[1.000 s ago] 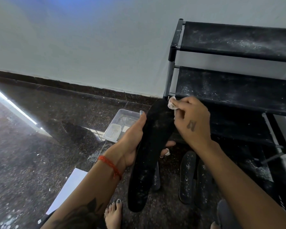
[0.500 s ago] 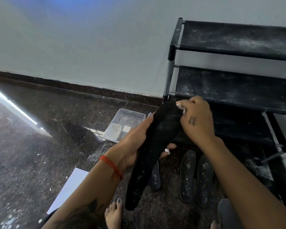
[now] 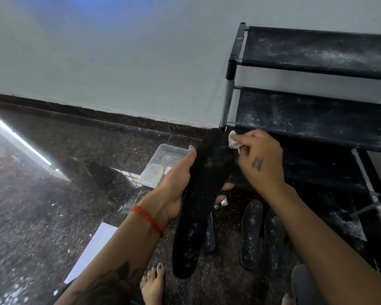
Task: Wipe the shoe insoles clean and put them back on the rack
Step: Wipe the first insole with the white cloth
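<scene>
**A:** What am I looking at, nearest first?

**B:** At bottom centre I'm seeing a bare foot (image 3: 153,282) on the floor (image 3: 42,216). Just above it, my left hand (image 3: 174,190) is gripping the black insole (image 3: 205,194) from beneath, and my right hand (image 3: 260,159) is pinching a white wipe (image 3: 233,140) against its far end.

**A:** So we're wiping?

**B:** I'm judging yes; next I'm working down toward the speckled heel.

**A:** Anything crowding us?

**B:** Two dusty insoles (image 3: 262,234) are lying lower right, a plastic tub (image 3: 163,166) is sitting at centre, and the powdery rack (image 3: 317,115) is standing beyond, upper right.
</scene>
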Demonstrator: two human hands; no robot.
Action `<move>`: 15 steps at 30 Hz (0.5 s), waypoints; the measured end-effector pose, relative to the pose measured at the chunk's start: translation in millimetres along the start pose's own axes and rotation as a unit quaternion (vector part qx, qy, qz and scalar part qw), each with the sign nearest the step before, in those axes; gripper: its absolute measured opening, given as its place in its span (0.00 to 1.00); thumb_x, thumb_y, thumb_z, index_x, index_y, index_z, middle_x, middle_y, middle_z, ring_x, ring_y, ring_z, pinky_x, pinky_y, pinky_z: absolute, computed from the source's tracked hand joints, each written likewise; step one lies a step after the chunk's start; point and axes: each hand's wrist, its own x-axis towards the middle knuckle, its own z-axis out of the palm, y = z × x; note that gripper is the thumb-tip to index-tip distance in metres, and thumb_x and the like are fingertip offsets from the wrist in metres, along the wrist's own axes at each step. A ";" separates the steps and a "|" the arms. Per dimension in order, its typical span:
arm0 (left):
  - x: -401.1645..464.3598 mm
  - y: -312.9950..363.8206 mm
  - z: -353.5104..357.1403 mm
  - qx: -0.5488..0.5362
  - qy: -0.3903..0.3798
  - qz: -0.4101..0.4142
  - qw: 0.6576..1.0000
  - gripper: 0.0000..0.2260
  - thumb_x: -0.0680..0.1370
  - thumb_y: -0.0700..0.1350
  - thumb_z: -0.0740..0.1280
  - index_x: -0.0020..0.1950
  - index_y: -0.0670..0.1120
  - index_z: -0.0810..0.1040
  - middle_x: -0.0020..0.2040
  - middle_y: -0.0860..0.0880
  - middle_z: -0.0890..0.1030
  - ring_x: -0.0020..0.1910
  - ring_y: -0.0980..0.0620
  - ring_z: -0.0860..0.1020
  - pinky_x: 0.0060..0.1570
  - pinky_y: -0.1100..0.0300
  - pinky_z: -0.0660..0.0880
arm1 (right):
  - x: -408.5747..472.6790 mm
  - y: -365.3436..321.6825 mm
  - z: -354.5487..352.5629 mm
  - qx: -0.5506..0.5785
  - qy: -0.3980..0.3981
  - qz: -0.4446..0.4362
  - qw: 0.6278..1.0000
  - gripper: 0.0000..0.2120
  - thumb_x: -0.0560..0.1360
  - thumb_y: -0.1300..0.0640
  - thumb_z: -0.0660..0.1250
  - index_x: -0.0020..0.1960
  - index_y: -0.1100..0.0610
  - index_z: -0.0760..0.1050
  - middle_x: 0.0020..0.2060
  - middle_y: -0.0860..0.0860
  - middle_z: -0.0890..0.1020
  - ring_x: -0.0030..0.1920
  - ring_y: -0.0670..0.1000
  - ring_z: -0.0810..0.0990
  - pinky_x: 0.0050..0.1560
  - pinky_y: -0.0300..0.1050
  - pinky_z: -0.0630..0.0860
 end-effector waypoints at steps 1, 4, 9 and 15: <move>-1.2 1.2 0.6 -0.006 -0.001 0.006 1.000 0.25 0.81 0.61 0.51 0.54 0.43 0.78 0.44 0.41 0.84 0.39 0.44 0.83 0.37 0.51 0.80 | 1.7 -1.9 -2.8 0.029 0.029 0.018 0.999 0.14 0.73 0.68 0.64 0.55 0.58 0.80 0.43 0.51 0.79 0.41 0.47 0.76 0.41 0.25 0.67; 1.0 2.8 -1.6 -0.023 -0.005 0.020 1.000 0.24 0.82 0.59 0.51 0.50 0.46 0.81 0.44 0.41 0.83 0.40 0.43 0.81 0.40 0.50 0.77 | -3.6 -23.0 -2.7 0.155 0.038 0.015 0.987 0.10 0.72 0.67 0.67 0.50 0.58 0.82 0.42 0.51 0.81 0.38 0.41 0.75 0.40 0.23 0.68; 4.1 3.9 -5.3 -0.070 0.032 0.025 0.997 0.33 0.79 0.65 0.50 0.42 0.40 0.84 0.40 0.41 0.81 0.38 0.46 0.81 0.42 0.56 0.77 | -29.5 -52.2 8.4 0.223 -0.143 -0.078 0.961 0.08 0.71 0.58 0.68 0.48 0.56 0.84 0.42 0.48 0.81 0.41 0.43 0.78 0.39 0.32 0.74; 7.6 0.5 -5.3 -0.065 0.048 0.035 0.996 0.29 0.82 0.59 0.51 0.33 0.49 0.84 0.38 0.44 0.82 0.36 0.46 0.81 0.42 0.50 0.76 | -15.3 -26.8 6.7 0.062 -0.135 -0.081 0.986 0.09 0.76 0.57 0.66 0.44 0.59 0.83 0.42 0.49 0.79 0.36 0.43 0.75 0.37 0.25 0.66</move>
